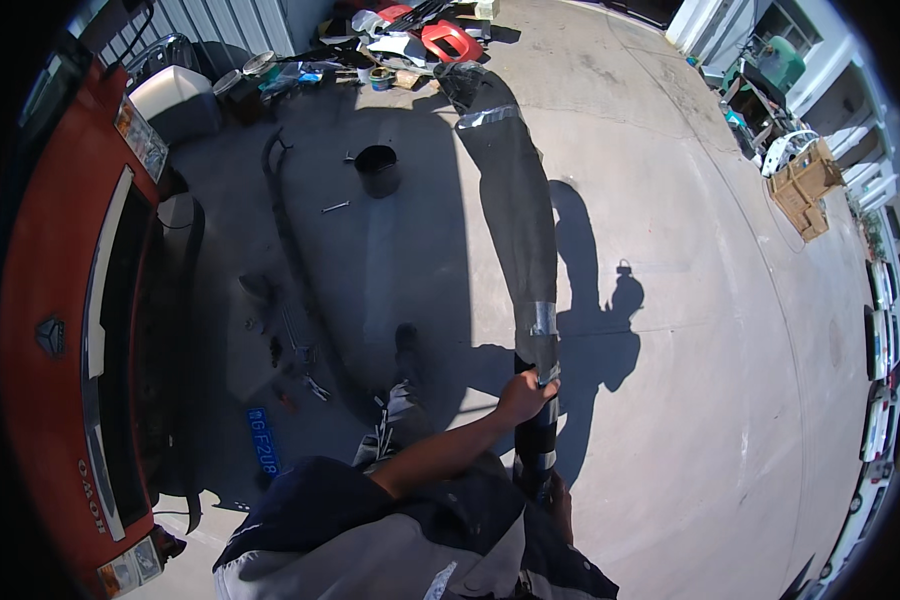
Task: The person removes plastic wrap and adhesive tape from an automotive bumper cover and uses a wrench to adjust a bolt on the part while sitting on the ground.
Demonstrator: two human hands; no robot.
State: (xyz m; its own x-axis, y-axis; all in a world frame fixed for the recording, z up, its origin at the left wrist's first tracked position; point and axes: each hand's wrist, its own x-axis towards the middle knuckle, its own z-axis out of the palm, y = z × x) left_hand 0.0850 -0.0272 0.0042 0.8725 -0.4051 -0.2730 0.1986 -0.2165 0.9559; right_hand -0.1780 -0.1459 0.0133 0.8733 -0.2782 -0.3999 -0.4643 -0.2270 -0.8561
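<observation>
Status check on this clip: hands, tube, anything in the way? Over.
Left hand gripping tube; right hand by its near end, grip hidden. Tube dark, silver-banded, far end toward scrap pile. Nothing seen blocking the hands.

The jacket [370, 560] is pale grey and dark navy. Its left sleeve [315, 495] is navy; one shoe [406, 338] looks dark.

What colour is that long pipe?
The pipe is dark grey to black with silver bands; best in the head view.
</observation>
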